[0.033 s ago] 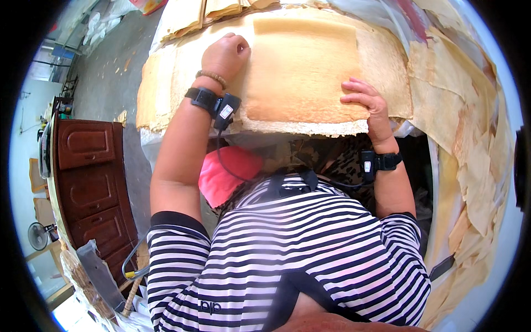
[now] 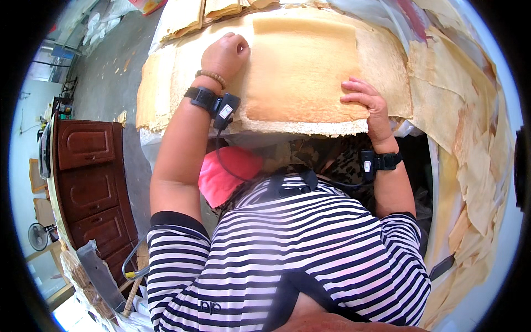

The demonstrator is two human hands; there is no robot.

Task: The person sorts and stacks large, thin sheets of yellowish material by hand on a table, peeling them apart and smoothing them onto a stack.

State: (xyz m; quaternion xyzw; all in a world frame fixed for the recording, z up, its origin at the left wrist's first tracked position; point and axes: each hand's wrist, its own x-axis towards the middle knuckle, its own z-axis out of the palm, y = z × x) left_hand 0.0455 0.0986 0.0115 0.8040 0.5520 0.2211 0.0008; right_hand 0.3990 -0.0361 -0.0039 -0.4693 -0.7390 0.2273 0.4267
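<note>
Thin wood veneer sheet (image 2: pixel 301 69) on top, matt, orange-tan, with a fine dry grain and a ragged, fibrous near edge. Paler veneer layers (image 2: pixel 166 83) under it look rough and splintery at the rim. More veneer scraps (image 2: pixel 475 166) on the right, papery, curled, blotchy. Left hand (image 2: pixel 224 55) carries a beaded wooden bracelet (image 2: pixel 211 78) and a black matt plastic wrist device (image 2: pixel 215 104) on a strap. Striped shirt (image 2: pixel 287 249) is soft knitted cloth. The cabinet (image 2: pixel 88 182) is dark red-brown wood, glossy varnished. The floor (image 2: pixel 110 72) is grey concrete, rough and dusty.
</note>
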